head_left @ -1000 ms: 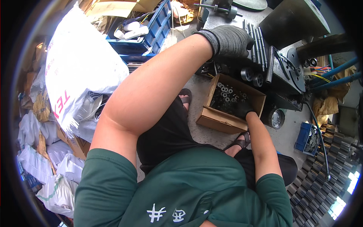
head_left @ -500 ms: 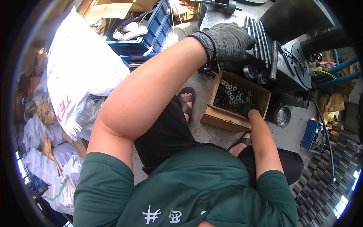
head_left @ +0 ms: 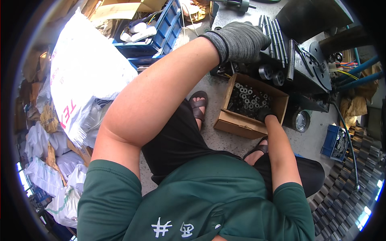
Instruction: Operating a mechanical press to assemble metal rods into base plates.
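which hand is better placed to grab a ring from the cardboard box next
Likely the right hand: it is inside the cardboard box, close to the metal rings, while the left hand is up by the metal rods on the workbench.

I see an open brown cardboard box (head_left: 238,127) beside the workbench (head_left: 230,17), holding small silvery rings (head_left: 251,106) scattered loosely among dark pieces (head_left: 236,107) that I can't quite make out; slim metal rods (head_left: 276,40) lie roughly parallel at the workbench's near edge.
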